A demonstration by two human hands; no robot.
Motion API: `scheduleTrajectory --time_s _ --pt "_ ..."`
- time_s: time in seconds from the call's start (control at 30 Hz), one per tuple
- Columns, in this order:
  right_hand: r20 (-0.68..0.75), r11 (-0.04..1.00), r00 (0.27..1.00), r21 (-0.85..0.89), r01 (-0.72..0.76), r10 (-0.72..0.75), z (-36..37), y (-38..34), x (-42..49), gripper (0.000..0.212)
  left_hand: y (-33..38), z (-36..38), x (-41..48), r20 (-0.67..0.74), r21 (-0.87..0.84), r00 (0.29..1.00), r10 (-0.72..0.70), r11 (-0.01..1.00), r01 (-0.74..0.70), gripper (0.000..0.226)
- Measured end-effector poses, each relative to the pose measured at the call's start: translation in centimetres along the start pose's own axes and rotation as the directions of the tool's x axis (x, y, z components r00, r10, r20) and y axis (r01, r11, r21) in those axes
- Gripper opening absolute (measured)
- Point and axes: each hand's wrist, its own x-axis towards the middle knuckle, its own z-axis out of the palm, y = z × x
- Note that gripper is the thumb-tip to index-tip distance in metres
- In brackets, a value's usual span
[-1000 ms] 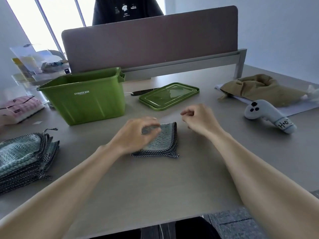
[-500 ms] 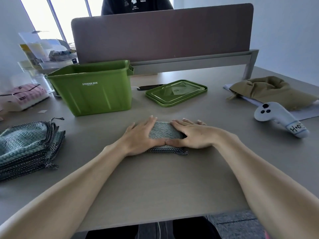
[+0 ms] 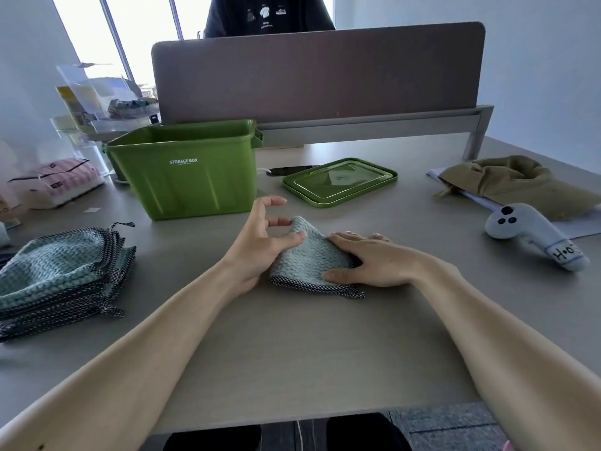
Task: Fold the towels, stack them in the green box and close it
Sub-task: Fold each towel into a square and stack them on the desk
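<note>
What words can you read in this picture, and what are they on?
"STORAGE BOX": on the green box.
The tiny line under it: too small to read.
"H·O", handwritten: on the white controller.
Labels on the pink pack: blurred.
Print on the black shirt: too small.

Waffle-textured cloth towel, glossy plastic box, matt tabletop
</note>
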Motion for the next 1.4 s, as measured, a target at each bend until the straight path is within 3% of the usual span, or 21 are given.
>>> scheduleTrajectory --time_s 0.13,0.23,0.33,0.43,0.53,0.63,0.7,0.8,0.93,1.2,1.33,1.4 --pt "-0.048 0.999 0.998 0.033 0.040 -0.039 0.2 0.2 0.2 0.091 0.0 0.0 -0.2 0.044 -0.085 0.993 -0.109 0.990 0.112 0.032" --pt "-0.082 0.997 0.996 0.063 0.045 -0.040 0.4 0.5 0.4 0.093 0.1 -0.1 -0.6 0.149 0.012 0.977 -0.154 0.988 0.154 0.019" --pt "-0.125 0.987 0.991 0.149 0.057 -0.039 0.7 0.4 0.5 0.097 0.3 -0.1 -1.2 0.190 0.118 0.972 -0.135 0.987 0.114 0.032" --pt "-0.202 0.926 0.979 0.369 0.079 -0.003 0.7 -0.5 0.6 0.098 0.6 -0.6 -1.6 0.189 0.107 0.981 -0.048 0.994 0.028 0.052" --pt "-0.262 0.762 0.955 0.645 0.066 0.140 0.7 -1.6 1.0 0.100 1.3 -2.2 -2.4 0.177 0.017 0.984 0.026 0.999 -0.029 0.061" --pt "-0.227 0.462 0.963 0.877 0.135 0.148 0.8 -3.5 1.7 0.085 2.0 -4.3 -3.7 0.153 -0.037 0.987 0.053 0.998 -0.048 0.065" --pt "-0.227 0.292 0.970 0.937 0.192 0.092 0.8 -5.9 2.1 0.063 2.7 -6.0 -4.7 0.120 -0.051 0.991 0.061 0.997 -0.055 0.065" --pt "-0.240 0.195 0.965 0.957 0.216 0.109 0.5 -10.3 3.4 0.057 3.8 -9.2 -5.9 0.034 -0.028 0.997 0.069 0.997 -0.068 0.066" --pt "-0.323 0.272 0.937 0.921 0.280 0.130 -0.3 -16.5 6.0 0.061 5.0 -15.0 -7.8 -0.129 0.076 0.987 0.095 0.993 -0.085 0.068" --pt "-0.392 0.495 0.920 0.797 0.347 -0.014 -0.7 -27.3 11.8 0.023 7.2 -25.2 -11.9 -0.337 0.147 0.941 0.018 0.989 0.034 0.076" --pt "-0.356 0.570 0.934 0.760 0.314 -0.039 0.5 -29.5 14.1 0.019 6.3 -28.2 -11.9 -0.361 0.121 0.928 -0.094 0.982 0.147 0.078" --pt "-0.317 0.597 0.948 0.752 0.279 -0.044 1.3 -29.9 15.0 0.037 5.7 -28.9 -11.7 -0.359 0.134 0.923 -0.138 0.971 0.197 0.076"
